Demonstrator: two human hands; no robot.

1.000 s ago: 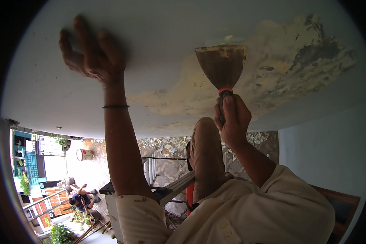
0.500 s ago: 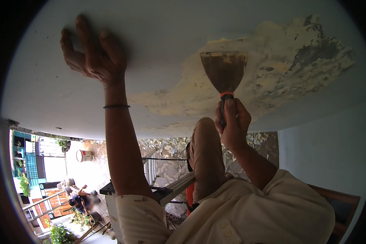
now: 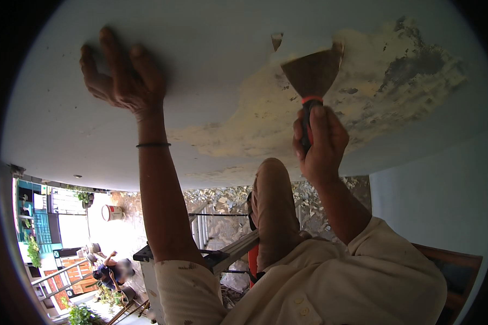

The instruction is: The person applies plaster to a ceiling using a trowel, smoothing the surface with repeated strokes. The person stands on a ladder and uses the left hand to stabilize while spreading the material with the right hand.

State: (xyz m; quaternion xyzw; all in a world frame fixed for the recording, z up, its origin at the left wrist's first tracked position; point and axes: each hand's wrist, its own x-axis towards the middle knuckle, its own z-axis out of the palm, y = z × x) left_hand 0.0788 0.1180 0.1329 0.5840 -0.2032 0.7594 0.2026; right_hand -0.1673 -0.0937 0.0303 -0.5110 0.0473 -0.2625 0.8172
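Observation:
Against the pale grey ceiling (image 3: pixel 211 65), my left hand (image 3: pixel 123 76) rests with fingers apart and bent, holding nothing. My right hand (image 3: pixel 322 141) grips the red-and-black handle of a wide metal scraper (image 3: pixel 310 70). The blade lies against the ceiling at the upper edge of a large cream patch (image 3: pixel 396 103) of bare, mottled surface with dark spots. A small dark-and-light flake (image 3: pixel 276 40) shows just beyond the blade's left corner.
Below me are a metal stepladder (image 3: pixel 233 249), my bent knee (image 3: pixel 274 195) and a floor strewn with flakes (image 3: pixel 336 200). A white bucket (image 3: pixel 111 213) stands at the lower left, near another person (image 3: pixel 108 273) sitting among ladders and plants. A wall (image 3: pixel 428 189) rises at right.
My right hand and scraper have moved up and to the right, and the blade has tilted. The small flake now shows beside it. My left hand has hardly moved.

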